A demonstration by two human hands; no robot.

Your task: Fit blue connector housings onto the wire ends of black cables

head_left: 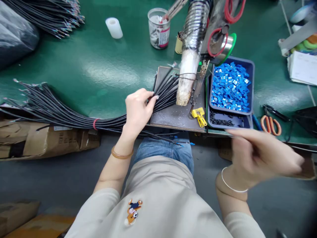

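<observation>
My left hand pinches a black cable that lifts slightly from a bundle of black cables. The bundle runs from the left along the bench edge, bound by a red band, and its ends rest on a dark board. My right hand is in the air in front of the bench edge, smeared by motion, with its fingers seemingly curled; what it holds, if anything, does not show. Closest to it are a bin of small blue connectors and a tray of small black parts.
A foil-wrapped duct hangs over the board, beside a yellow tool. Orange-handled scissors lie right of the bins. Farther back stand a plastic cup and a white roll. Several blue-tipped cables hang below the edge.
</observation>
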